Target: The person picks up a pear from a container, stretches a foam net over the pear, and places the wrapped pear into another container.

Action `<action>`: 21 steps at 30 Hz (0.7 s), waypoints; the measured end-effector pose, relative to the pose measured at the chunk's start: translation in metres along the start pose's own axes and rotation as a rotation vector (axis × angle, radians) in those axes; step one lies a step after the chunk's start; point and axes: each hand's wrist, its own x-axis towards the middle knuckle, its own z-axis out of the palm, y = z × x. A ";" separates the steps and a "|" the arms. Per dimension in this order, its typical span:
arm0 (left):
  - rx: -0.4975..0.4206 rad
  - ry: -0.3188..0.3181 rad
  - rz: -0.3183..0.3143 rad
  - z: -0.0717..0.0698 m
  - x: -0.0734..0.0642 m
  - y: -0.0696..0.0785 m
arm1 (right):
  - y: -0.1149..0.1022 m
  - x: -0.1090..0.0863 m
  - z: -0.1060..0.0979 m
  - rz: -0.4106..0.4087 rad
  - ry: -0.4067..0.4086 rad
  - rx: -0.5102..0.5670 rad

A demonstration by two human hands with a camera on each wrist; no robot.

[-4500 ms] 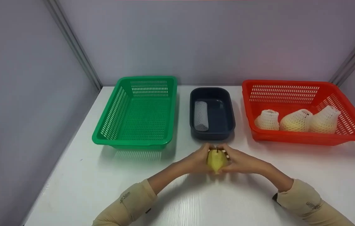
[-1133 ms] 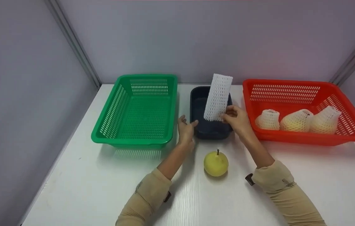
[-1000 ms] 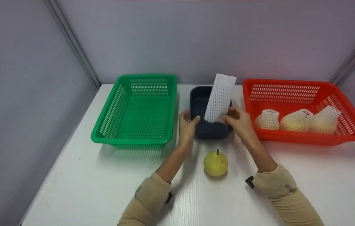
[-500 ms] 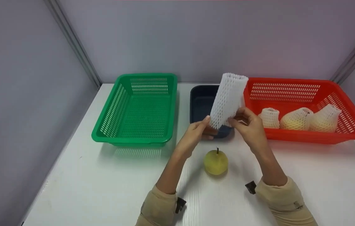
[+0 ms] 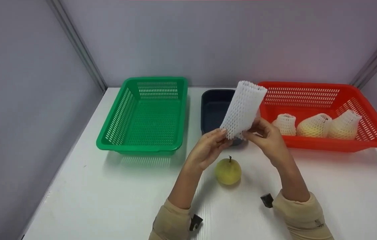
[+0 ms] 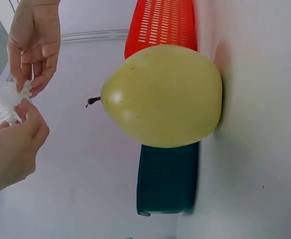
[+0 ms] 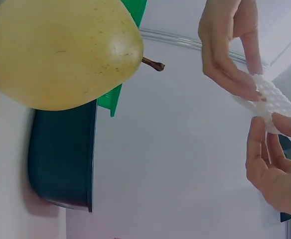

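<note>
A white foam fruit net [image 5: 244, 108], a mesh sleeve with an open upper end, is held tilted above the table in the head view. My left hand [image 5: 206, 148] pinches its lower left edge, thumb on the mesh. At the lower right edge, my right hand [image 5: 270, 141] pinches it between thumb and fingers. Both wrist views show the fingertips of the two hands close together at the net's end. Below the hands a bare yellow-green pear [image 5: 228, 172] stands on the table, stem up; it looms large in the left wrist view as the pear [image 6: 165, 97].
A dark blue bin [image 5: 213, 111] stands behind the hands, partly covered by the net. To the left is a green basket [image 5: 141, 149]. On the right, a red basket [image 5: 325, 143] holds several pears in foam nets [image 5: 314, 126]. Grey panels enclose the white table [image 5: 108, 200].
Earlier both hands held the pear; it now stands alone. The net has come out of the blue bin in the right hand, and the left hand has since moved right and taken its lower edge.
</note>
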 end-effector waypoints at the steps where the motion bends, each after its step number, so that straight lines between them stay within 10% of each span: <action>1: 0.004 0.006 0.001 -0.001 0.000 0.000 | 0.000 0.000 0.000 0.008 -0.014 0.016; 12: -0.043 -0.064 -0.009 -0.001 0.000 0.003 | 0.005 0.001 0.010 0.139 -0.169 0.290; 21: 0.212 -0.172 0.008 -0.006 -0.002 0.003 | 0.020 0.002 0.009 0.194 -0.288 0.571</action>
